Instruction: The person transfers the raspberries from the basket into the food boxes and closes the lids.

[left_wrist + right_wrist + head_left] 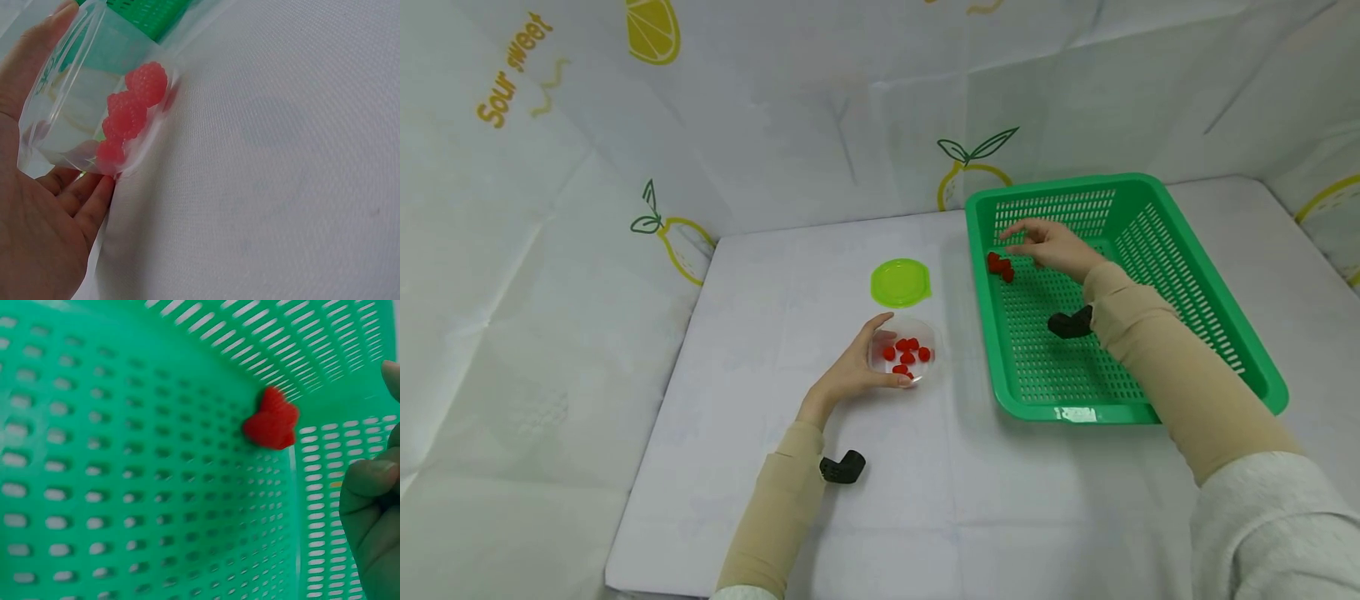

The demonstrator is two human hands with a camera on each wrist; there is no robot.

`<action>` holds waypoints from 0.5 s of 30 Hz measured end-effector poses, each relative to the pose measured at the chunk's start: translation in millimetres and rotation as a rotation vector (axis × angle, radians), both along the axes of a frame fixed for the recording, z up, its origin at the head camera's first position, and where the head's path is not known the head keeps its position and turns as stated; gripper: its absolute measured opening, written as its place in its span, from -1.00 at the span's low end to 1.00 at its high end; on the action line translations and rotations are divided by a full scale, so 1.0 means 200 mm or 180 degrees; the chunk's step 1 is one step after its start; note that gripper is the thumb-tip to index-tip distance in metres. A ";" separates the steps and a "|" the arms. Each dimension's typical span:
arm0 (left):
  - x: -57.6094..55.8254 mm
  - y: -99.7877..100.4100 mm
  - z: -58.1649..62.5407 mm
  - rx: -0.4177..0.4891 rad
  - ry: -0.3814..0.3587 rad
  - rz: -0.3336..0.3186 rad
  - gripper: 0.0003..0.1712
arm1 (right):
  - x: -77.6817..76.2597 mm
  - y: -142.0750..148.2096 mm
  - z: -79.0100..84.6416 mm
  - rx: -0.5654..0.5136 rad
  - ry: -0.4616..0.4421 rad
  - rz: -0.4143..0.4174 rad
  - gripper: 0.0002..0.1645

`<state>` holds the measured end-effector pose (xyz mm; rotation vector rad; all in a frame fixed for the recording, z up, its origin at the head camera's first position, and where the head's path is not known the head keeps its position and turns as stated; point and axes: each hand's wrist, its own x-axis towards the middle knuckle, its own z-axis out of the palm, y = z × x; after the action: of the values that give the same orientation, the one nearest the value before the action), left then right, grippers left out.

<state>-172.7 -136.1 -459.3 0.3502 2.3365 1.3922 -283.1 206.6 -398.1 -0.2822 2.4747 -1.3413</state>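
My left hand [852, 367] grips a clear round plastic tub [94, 69], thumb on one side and fingers on the other. Several raspberries [128, 114] lie on the tub's bottom, and it stands on the white-covered table. Inside the green basket [1011, 392], my right hand [1060, 250] hovers over the far left part with thumb and forefinger apart. Nothing shows between them. Just left of those fingertips, a small cluster of raspberries [273, 422] sits in the basket's corner. In the right wrist view the right hand is partly cut off at the edge.
A bright green lid [901, 283] lies flat on the table just beyond the tub, left of the basket. White cloth with printed lemons [973, 179] rises behind the table [880, 517]. A black wrist mount [1070, 323] juts from the right sleeve over the basket floor.
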 end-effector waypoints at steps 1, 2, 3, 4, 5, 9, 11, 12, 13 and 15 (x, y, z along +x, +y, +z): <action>0.00 0.00 0.00 0.0003 -0.0001 0.0002 0.12 | 0.00 0.00 -0.01 0.0095 0.0021 0.0028 -0.53; 0.00 0.00 0.00 0.0002 -0.0002 0.0003 0.11 | 0.00 0.01 -0.02 0.0211 0.0049 0.0057 -0.53; 0.00 0.00 0.00 0.0002 0.0004 0.0000 0.11 | -0.01 0.01 -0.03 0.0320 0.0071 0.0085 -0.53; 0.00 0.00 0.00 -0.0002 -0.0002 0.0008 0.11 | -0.01 0.02 -0.04 0.0420 0.0090 0.0118 -0.53; 0.00 0.00 0.00 -0.0008 -0.0009 0.0019 0.11 | -0.01 0.02 -0.06 0.0503 0.0108 0.0149 -0.54; 0.00 0.00 0.00 -0.0005 -0.0019 0.0030 0.11 | -0.02 0.03 -0.10 0.0785 0.0186 0.0221 -0.59; 0.00 0.00 0.00 -0.0003 -0.0028 0.0030 0.11 | -0.03 0.04 -0.12 0.0924 0.0220 0.0246 -0.62; 0.00 0.00 0.00 0.0002 -0.0025 0.0025 0.12 | -0.02 0.04 -0.12 0.0988 0.0231 0.0257 -0.62; 0.00 0.00 0.00 0.0001 -0.0019 0.0021 0.12 | -0.02 0.04 -0.12 0.1028 0.0229 0.0272 -0.62; 0.00 0.00 0.00 -0.0002 -0.0008 0.0017 0.12 | -0.02 0.04 -0.13 0.1095 0.0214 0.0304 -0.62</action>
<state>-172.3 -136.4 -459.9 0.3421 2.3375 1.3934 -286.7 215.2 -423.5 -0.3621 2.6538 -0.8615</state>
